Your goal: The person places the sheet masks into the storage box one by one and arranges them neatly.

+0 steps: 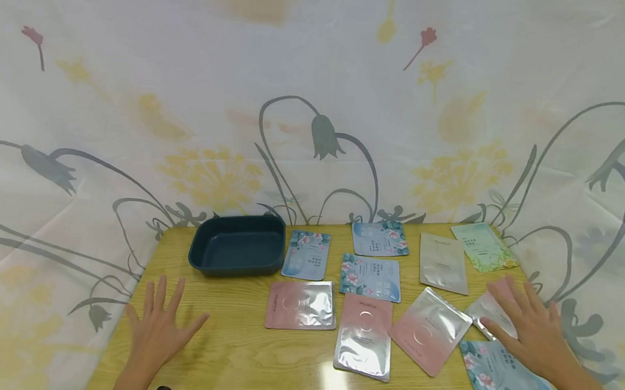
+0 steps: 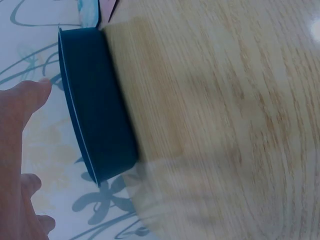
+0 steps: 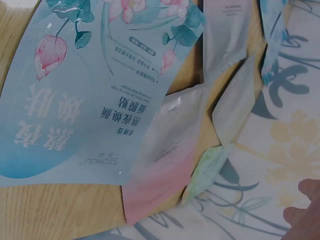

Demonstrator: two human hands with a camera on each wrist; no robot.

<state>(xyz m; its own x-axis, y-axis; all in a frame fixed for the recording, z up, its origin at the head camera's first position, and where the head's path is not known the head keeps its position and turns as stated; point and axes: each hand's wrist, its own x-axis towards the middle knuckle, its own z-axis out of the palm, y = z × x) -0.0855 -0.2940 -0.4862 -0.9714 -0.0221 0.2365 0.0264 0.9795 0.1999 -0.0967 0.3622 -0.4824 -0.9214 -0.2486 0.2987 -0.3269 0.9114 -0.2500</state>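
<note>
My left hand (image 1: 158, 329) hovers with spread fingers over the table's left side, holding nothing. Beyond its fingertips stands a dark blue rectangular tray (image 1: 235, 272), its side (image 2: 97, 105) seen in the left wrist view. On the right, my right hand (image 1: 532, 328) is also spread and holds nothing. It overlaps a pink and silver face mask packet (image 1: 485, 313) and a blue floral face mask packet (image 1: 500, 379) in the head view. That blue packet (image 3: 85, 100) fills much of the right wrist view, with the pink and silver one (image 3: 165, 150) partly beneath it.
More mask packets lie flat: pink and silver ones (image 1: 302, 305), (image 1: 364, 335), (image 1: 431, 332), blue floral ones (image 1: 306, 255), (image 1: 380, 238), (image 1: 371, 277), a silver one (image 1: 444, 263) and a green one (image 1: 483, 246). A patterned cloth (image 1: 321, 58) borders the wooden table (image 1: 248, 364).
</note>
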